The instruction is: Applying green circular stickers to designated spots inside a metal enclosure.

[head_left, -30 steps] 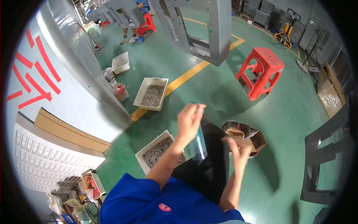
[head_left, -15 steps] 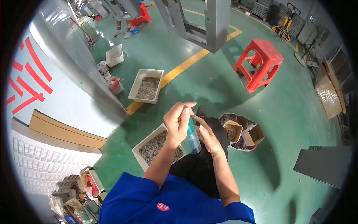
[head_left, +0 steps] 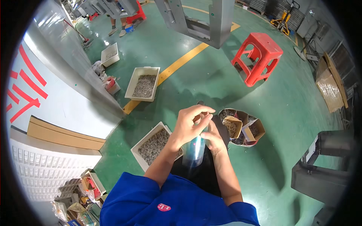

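A see-through, blue-green plastic bottle (head_left: pixel 195 152) is held tilted over my dark trousers, its base toward my body. My left hand (head_left: pixel 189 123) curls over the bottle's top end, thumb and forefinger brought together. Beside it, my right hand (head_left: pixel 214 138) is closed around the bottle near the top, its thumb lying across. The fingers cover the top, so a cap cannot be made out. Left of my legs, close to my left forearm, stands a cream tray (head_left: pixel 140 157) full of small grey pieces. Right of my knee is a round tub (head_left: pixel 246 145) with small parts and cardboard boxes.
Another cream tray (head_left: pixel 130 93) of grey pieces stands farther ahead, with a smaller one (head_left: pixel 110 54) beyond. A red stool (head_left: pixel 260 58) is at the front right. Grey machine frames (head_left: pixel 217 30) hang into view ahead and at the right (head_left: pixel 320 180). A white panel (head_left: pixel 86 113) borders the left.
My left hand has turned and curled farther over the bottle's top. My right hand has drawn in around it, and the bottle stands slightly more upright. The view has shifted a little.
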The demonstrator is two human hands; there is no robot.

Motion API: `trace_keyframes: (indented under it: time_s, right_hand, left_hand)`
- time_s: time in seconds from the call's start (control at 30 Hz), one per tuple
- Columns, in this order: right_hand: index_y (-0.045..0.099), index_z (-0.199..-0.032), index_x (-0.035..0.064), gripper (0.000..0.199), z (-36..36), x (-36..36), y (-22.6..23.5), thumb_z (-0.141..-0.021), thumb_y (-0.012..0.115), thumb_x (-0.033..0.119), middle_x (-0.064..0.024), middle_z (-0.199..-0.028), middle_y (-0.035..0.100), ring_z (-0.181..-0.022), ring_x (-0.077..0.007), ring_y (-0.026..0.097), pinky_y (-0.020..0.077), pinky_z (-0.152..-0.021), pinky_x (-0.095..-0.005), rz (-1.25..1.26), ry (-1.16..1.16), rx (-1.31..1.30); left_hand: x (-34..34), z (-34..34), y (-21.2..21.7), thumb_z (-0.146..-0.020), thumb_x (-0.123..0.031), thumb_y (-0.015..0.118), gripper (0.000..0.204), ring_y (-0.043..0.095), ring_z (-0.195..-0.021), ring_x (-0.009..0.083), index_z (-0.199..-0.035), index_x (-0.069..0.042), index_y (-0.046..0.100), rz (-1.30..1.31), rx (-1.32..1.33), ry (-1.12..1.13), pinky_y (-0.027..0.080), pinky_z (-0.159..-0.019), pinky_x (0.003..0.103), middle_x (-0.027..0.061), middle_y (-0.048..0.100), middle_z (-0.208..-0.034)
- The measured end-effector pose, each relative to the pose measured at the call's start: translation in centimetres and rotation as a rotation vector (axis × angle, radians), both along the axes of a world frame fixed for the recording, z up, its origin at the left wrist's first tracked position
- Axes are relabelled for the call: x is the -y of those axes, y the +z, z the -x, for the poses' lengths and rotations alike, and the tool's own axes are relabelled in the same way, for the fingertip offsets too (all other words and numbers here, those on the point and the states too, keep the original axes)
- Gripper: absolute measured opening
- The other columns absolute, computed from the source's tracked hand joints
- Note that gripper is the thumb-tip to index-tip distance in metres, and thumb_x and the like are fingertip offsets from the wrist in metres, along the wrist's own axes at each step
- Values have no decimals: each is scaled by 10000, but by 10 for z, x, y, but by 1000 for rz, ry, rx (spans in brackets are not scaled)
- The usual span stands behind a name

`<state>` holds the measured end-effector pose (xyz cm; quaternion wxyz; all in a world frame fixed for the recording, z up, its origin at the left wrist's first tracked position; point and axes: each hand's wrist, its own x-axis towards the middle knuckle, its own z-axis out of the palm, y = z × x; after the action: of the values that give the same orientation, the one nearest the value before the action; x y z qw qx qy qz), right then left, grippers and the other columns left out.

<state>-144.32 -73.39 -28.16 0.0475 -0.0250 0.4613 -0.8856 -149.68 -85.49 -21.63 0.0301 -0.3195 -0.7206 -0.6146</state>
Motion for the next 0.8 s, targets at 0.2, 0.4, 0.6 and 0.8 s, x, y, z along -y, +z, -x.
trace_keyframes:
  time_s: [0.2,0.4,0.6,0.8]
  right_hand:
    - [651,-950,26,290,1,4,-6,-677,743,2,-53,-1009,646,-940,-161,588,441,-877,-299,-25,-208,17]
    - [533,-688,83,233,-1,-1,-15,-750,756,55,13,-688,597,-636,-75,562,467,-604,-236,-11,-230,30]
    - [529,-690,86,241,-3,-2,-8,-736,765,66,-4,-694,606,-615,-101,586,486,-570,-258,170,-195,49]
    - [566,-711,78,197,-2,-6,-14,-734,760,53,-3,-708,612,-657,-93,576,457,-624,-247,126,-167,18]
  left_hand:
    - [-11,13,-10,-806,-60,649,159,494,-503,99,-965,-50,657,141,-180,151,364,-449,240,70,610,-741]
    - [-26,43,0,-823,-84,639,150,549,-523,87,-960,-24,652,256,-97,60,404,-460,256,76,662,-823]
    - [-96,141,42,-878,-149,620,279,617,-715,112,-1104,8,571,-227,208,-148,448,-498,218,89,636,-933]
    - [-163,189,84,-836,-367,684,483,574,-920,137,-1113,15,584,-404,195,-42,418,-855,288,66,620,-1051]
